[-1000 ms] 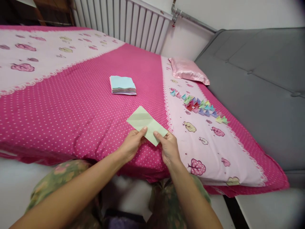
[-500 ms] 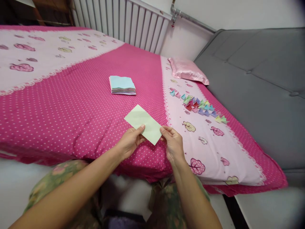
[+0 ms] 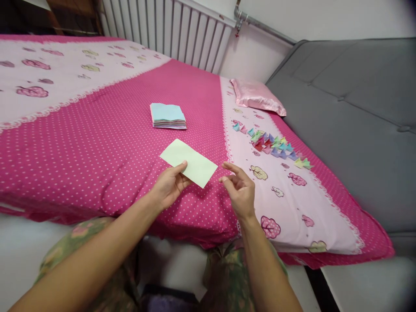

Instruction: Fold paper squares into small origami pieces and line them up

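Observation:
A pale green sheet of paper (image 3: 191, 162), rectangular in outline, is held above the near part of the bed. My left hand (image 3: 170, 184) grips its lower left edge, thumb on top and fingers beneath. Just right of the paper, my right hand (image 3: 239, 188) is apart from it, with thumb and forefinger spread and nothing between them. Beyond the paper lies a stack of coloured paper sheets (image 3: 168, 116), light blue on top. Several small folded paper pieces (image 3: 273, 145) in many colours stand in rows to the right.
The bed (image 3: 123, 143) has a pink dotted and tree-patterned cover. A pink pillow (image 3: 258, 96) lies by the grey padded headboard (image 3: 351, 95) at the right. A white radiator (image 3: 169, 30) and a pipe (image 3: 266, 28) run along the back wall.
My right hand has let go of the paper's right end and opened its fingers. My left hand has moved the paper slightly left.

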`<state>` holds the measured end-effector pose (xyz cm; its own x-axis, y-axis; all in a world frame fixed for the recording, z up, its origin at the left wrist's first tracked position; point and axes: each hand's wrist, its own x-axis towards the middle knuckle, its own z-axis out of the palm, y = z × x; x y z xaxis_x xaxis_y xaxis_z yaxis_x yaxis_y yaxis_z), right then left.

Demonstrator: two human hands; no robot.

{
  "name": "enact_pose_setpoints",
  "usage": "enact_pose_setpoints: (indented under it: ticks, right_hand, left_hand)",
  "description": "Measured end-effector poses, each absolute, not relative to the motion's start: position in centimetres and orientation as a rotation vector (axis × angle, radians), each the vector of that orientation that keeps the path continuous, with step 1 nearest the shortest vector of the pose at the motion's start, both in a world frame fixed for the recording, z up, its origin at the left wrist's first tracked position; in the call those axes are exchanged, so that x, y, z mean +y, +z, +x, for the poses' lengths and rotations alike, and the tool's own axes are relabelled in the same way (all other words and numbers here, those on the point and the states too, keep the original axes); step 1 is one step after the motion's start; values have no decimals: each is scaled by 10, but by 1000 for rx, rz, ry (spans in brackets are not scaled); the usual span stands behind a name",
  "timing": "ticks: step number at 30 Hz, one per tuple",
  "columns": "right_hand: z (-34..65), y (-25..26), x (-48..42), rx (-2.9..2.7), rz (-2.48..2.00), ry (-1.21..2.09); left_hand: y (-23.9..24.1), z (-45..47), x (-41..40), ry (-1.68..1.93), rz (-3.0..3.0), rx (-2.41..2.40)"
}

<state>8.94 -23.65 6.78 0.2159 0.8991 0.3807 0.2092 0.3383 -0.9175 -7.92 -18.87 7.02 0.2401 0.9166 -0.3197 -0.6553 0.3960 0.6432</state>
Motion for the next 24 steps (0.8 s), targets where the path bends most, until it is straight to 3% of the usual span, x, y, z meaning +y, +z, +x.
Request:
enact_pose_setpoints:
  ticks: [8, 24]
  right_hand:
    - [87, 68, -236, -1633, -1166, 511]
    - [86, 65, -234, -1613, -1177, 552]
  left_hand:
    - [73, -78, -192, 1084, 480, 740]
    - [73, -76, -201, 924, 622, 681]
